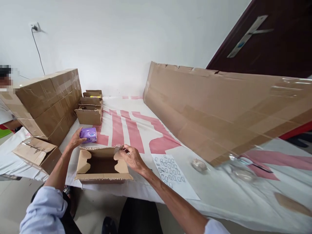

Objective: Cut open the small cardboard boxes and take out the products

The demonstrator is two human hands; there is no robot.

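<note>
A purple soft pack (88, 135) with glossy wrapping lies on the cloth beyond the open carton. My left hand (76, 139) grips it from its left side, thumb near the front and fingers behind. Directly in front of me stands a small open cardboard box (103, 178) with its flaps spread and a dark inside; I see nothing in it. My right hand (133, 158) pinches the far right corner of this box's flap, where a bit of clear tape seems to stick.
Taped cartons (52, 100) form a wall at left, with a closed box (36, 152) before them. Small open boxes (89, 116) stand behind the pack. A large cardboard panel (207, 113) leans at right. A printed sheet (174, 175) and tape rolls (199, 165) lie nearby. A person sits far left.
</note>
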